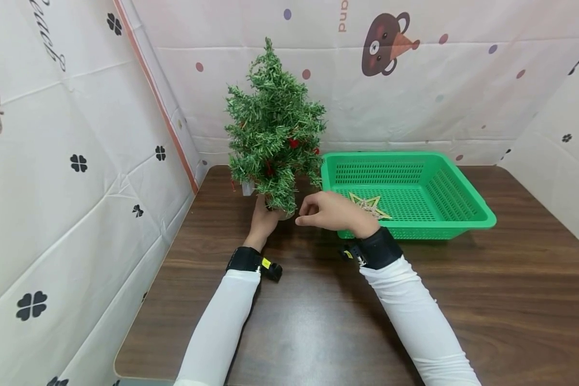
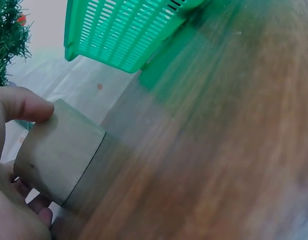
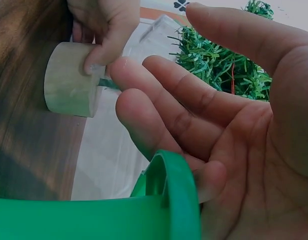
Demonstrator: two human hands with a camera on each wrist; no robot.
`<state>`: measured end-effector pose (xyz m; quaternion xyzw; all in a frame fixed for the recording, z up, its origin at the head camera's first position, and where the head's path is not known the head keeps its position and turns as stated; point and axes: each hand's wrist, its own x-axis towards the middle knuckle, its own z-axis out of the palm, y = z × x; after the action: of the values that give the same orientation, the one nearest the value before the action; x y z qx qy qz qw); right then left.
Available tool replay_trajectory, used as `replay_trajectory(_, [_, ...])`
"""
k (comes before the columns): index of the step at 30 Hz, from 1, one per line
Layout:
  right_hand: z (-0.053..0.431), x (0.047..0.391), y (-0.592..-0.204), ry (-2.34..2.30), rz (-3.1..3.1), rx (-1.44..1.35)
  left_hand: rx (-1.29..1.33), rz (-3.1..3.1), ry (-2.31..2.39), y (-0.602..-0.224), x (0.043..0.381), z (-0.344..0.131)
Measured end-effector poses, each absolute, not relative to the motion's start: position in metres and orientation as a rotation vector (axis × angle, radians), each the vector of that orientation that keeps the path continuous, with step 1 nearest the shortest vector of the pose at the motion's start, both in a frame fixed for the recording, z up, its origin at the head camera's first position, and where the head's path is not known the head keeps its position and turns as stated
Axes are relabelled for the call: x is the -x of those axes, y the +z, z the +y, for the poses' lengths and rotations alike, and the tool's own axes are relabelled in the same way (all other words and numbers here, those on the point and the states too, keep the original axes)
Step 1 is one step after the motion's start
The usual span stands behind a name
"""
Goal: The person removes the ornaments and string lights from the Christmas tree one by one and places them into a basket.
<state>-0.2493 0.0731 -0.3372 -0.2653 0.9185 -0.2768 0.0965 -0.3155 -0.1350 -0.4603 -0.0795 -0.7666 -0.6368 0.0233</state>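
A small artificial Christmas tree (image 1: 274,118) stands upright on the table, with a few red ornaments among its green branches. My left hand (image 1: 264,220) grips its pale, rounded base (image 2: 61,152), the thumb on one side and fingers on the other. To the right of the base, my right hand (image 1: 335,212) hangs with loosely curled fingers and nothing in them. In the right wrist view its palm (image 3: 244,135) shows bare, close to the green basket's corner. A star ornament (image 1: 370,206) with a light outline lies inside the green basket (image 1: 415,234), just beyond the right wrist.
The basket stands right of the tree on a dark wooden table (image 1: 309,321). Patterned white sheeting (image 1: 463,96) hangs behind and at both sides. A small whitish tag (image 1: 248,187) shows at the tree's lower left.
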Motion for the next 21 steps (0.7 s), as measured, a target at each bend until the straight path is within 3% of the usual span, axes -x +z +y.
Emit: replay_trajectory(21, [0.0748, 0.2481, -0.3352, -0.777, 2.672, 0.859, 0.191, -2.372, -1.963, -0.4613, 0.3145, -0.1322])
